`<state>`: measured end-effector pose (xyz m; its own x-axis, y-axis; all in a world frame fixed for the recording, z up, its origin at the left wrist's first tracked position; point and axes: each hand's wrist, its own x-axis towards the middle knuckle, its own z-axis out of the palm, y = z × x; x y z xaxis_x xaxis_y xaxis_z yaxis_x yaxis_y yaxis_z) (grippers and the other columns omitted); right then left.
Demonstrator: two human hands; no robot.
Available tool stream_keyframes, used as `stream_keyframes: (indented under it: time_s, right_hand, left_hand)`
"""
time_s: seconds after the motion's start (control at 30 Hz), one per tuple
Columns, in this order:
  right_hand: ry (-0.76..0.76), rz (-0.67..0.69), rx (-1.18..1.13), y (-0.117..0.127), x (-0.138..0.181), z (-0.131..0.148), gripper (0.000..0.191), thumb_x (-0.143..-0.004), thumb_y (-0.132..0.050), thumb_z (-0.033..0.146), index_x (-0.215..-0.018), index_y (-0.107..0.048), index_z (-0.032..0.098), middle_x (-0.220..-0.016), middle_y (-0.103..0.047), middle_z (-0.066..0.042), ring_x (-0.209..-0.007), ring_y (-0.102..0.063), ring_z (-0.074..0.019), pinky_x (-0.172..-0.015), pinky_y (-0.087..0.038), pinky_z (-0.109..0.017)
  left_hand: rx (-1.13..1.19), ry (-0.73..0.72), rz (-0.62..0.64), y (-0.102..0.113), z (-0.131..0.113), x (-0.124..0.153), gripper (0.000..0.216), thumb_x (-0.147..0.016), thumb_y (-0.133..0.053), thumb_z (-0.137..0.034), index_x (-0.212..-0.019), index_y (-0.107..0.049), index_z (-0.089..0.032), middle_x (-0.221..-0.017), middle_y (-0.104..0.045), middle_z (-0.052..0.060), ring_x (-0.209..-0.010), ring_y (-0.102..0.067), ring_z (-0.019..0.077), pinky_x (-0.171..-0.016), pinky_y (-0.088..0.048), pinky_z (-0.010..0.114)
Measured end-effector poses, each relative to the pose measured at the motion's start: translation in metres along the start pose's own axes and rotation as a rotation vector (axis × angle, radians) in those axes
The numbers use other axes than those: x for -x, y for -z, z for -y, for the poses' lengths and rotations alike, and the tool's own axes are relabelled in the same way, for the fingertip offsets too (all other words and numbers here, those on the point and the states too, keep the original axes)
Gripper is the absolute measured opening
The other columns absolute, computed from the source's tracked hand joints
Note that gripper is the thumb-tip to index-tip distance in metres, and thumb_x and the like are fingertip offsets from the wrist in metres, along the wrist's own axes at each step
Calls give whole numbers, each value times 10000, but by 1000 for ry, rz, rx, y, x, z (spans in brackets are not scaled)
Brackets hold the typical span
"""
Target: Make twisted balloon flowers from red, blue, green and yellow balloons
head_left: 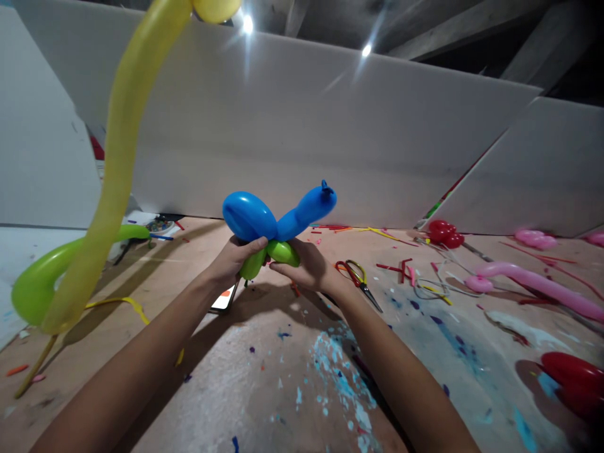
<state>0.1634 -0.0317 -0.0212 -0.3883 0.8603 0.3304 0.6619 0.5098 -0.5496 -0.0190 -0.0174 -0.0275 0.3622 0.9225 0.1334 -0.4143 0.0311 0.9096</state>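
Note:
A blue twisted balloon (250, 215) rises above my two hands, with a rounded loop on the left and a longer knotted end pointing up to the right. Just beneath it are green balloon segments (284, 253), joined to the blue at the twist. My left hand (236, 259) is closed around the left side of the join, its thumb pressed near the twist. From the right, my right hand (306, 265) grips the green segment, its far fingers hidden behind the balloons. A phone (223, 301) with a lit screen lies below my left hand.
Scissors (359, 282) lie right of my hands. A tall yellow balloon (116, 157) and a curved green balloon (35, 289) stand at left. Pink (528, 280) and red balloons (573, 377) rest at right. White panels (306, 126) wall the back; balloon scraps litter the surface.

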Motion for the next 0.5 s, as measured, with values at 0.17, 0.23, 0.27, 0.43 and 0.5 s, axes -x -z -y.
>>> stream_keyframes:
  time_s: [0.17, 0.23, 0.27, 0.43, 0.5]
  right_hand:
    - [1, 3, 4, 1, 0, 2, 316, -783, -658, 404, -1012, -644, 187, -839, -685, -79, -735, -645, -237, -626, -469, -329]
    - [2, 1, 9, 1, 1, 2, 317, -785, -656, 406, -1016, -639, 189, -839, -688, -77, -735, -648, -238, -625, -469, -328]
    - [5, 0, 10, 1, 1, 1, 320, -786, -655, 408, -1021, -636, 191, -843, -690, -76, -738, -649, -238, -628, -470, -329]
    - [43, -21, -26, 0, 2, -2, 327, -791, -658, 387, -1044, -631, 180, -884, -703, -81, -770, -659, -239, -666, -490, -337]
    - [77, -16, -74, -1, 3, -1, 303, -805, -649, 375, -1033, -635, 176, -911, -708, -83, -792, -663, -236, -692, -502, -340]
  left_hand:
    - [4, -3, 3, -1, -1, 0, 456, -585, -846, -377, -924, -664, -133, -814, -699, 52, -674, -636, 166, -637, -513, 293]
    - [2, -2, 4, -2, -1, 0, 454, -588, -843, -380, -923, -664, -132, -817, -699, 54, -678, -638, 168, -636, -512, 293]
    - [1, 0, 3, -2, -1, 0, 452, -588, -842, -383, -919, -665, -131, -816, -699, 55, -677, -637, 168, -636, -512, 294]
    - [3, -4, -3, -1, 0, 0, 443, -581, -845, -378, -903, -665, -133, -809, -693, 53, -682, -631, 167, -635, -509, 289]
    - [-1, -12, 14, 0, 1, 0, 428, -600, -835, -382, -909, -668, -137, -810, -687, 54, -683, -624, 163, -629, -505, 282]
